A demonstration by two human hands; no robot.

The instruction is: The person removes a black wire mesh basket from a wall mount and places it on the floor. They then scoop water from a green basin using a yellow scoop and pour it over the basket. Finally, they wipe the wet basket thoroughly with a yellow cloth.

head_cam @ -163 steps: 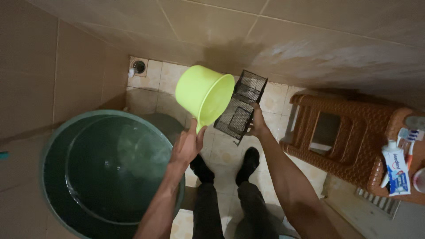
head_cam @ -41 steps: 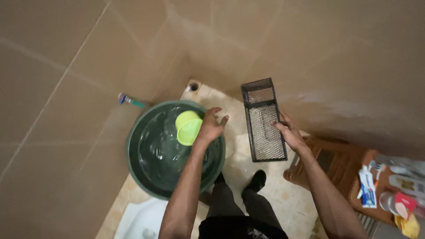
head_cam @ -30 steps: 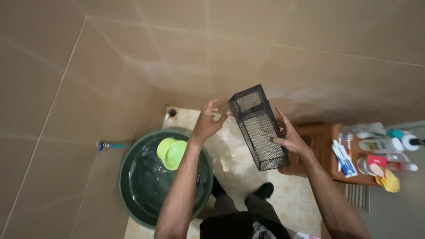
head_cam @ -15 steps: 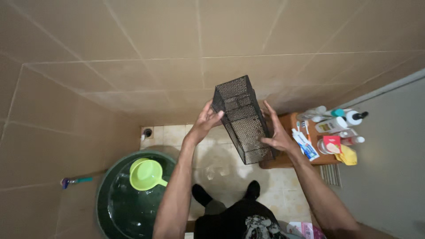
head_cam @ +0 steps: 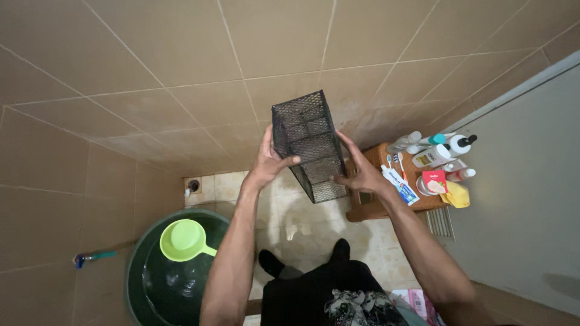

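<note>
**A:** You've got the black mesh basket (head_cam: 308,145) held up in front of the tiled wall (head_cam: 181,54), your left hand (head_cam: 267,158) wrapped on one side with its fingers closed round the wire, your right hand (head_cam: 356,172) flat against the other, fingers spread.

**B:** What's the risk?

**A:** Your right palm only presses; it doesn't hook. If the mesh is wet, I'd expect it could slide and drop towards your feet or knock the bottles on the brown stool (head_cam: 374,205).
</note>
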